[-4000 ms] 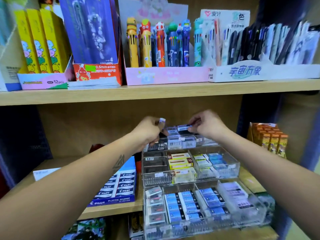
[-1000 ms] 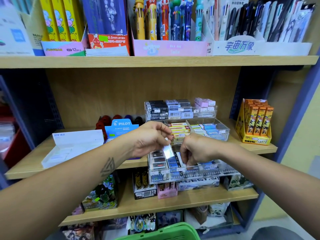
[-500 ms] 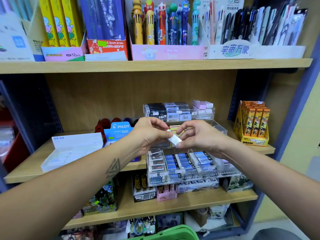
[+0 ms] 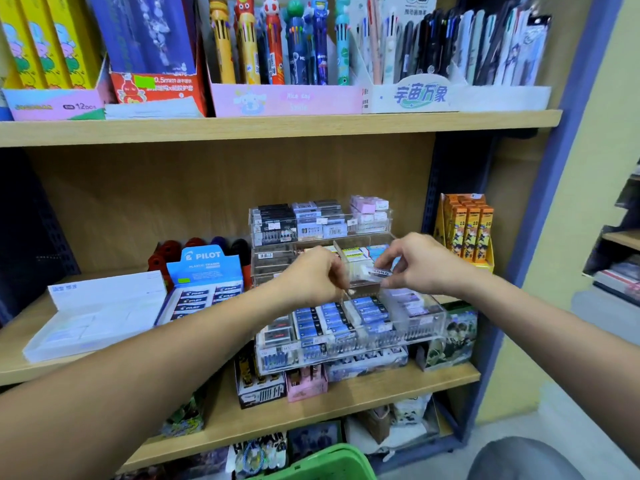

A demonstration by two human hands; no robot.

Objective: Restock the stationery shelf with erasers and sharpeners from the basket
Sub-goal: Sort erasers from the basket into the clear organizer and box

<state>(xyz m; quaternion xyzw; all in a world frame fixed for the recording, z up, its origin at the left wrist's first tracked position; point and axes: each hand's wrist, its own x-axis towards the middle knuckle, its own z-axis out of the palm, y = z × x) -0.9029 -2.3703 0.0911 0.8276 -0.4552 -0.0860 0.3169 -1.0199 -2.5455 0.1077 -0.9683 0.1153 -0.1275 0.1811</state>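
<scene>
A clear three-tier acrylic organizer [image 4: 437, 319] on the middle shelf holds rows of boxed erasers, blue-sleeved ones in the front tier. Over its middle tier my right hand [image 4: 420, 265] pinches a small white eraser [image 4: 375, 271] with a black MONO sleeve between thumb and fingers. Just left of that eraser my left hand [image 4: 311, 278] hovers with its fingers curled downward. Whether it holds anything is hidden by the fingers. At the bottom edge of the view shows the rim of the green basket [image 4: 322, 462]; its contents are out of sight.
A blue PILOT eraser display box [image 4: 204, 271] and a flat white box [image 4: 97, 313] lie left of the organizer. Orange boxes [image 4: 467, 230] stand at the right. The shelf board above [image 4: 277, 128] carries pen displays. The lower shelf [image 4: 346, 403] holds small packs.
Both hands held the white eraser together half a second ago. Now the right hand alone pinches it, carried right and back over the middle tier. The view has moved closer.
</scene>
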